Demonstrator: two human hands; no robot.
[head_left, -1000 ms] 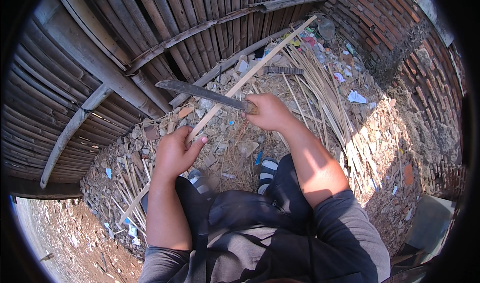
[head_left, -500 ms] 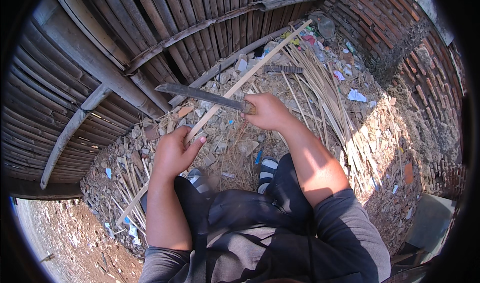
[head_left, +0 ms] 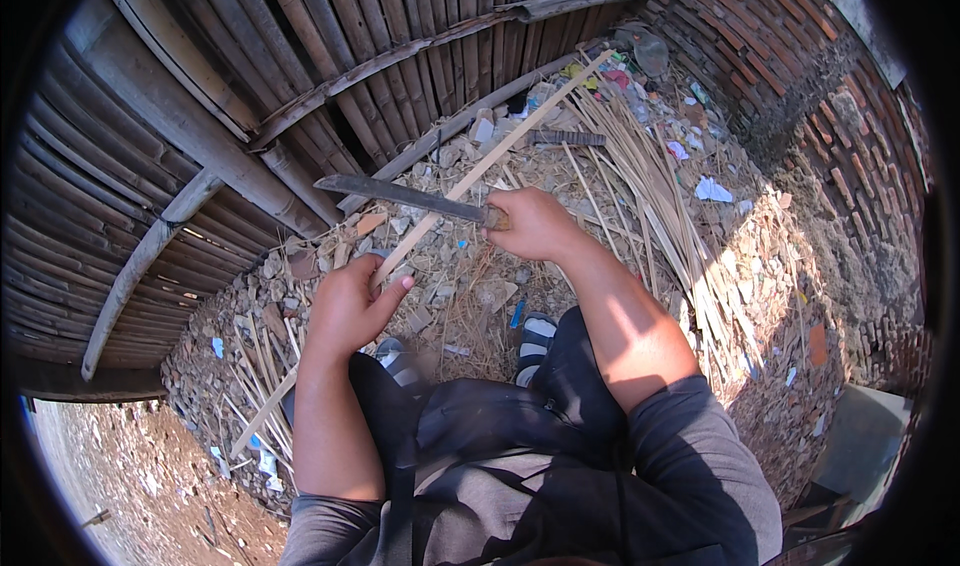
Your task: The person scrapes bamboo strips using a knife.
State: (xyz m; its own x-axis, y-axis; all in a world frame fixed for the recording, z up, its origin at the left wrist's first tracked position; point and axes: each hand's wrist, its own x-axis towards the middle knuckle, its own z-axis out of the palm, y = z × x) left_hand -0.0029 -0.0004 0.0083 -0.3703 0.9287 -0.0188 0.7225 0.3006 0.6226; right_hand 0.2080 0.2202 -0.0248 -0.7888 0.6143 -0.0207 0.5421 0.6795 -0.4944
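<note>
I'm on rubbly ground (head_left: 455,316) that carries pale strips (head_left: 672,216), with a white scrap (head_left: 713,190) just right of them.

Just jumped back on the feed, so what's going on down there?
The person's left hand grips a long pale strip that slants up and away to the right. The right hand holds a large knife by its handle, the blade crossing the strip; whether it is biting in, I can't tell. More strips lie on the rubble to the right.

Pale strip (head_left: 490,166): long, narrow, slanting up and rightward.
Machete (head_left: 400,195): dark blade, brownish handle, crossing over the strip (contact hard to tell).
</note>
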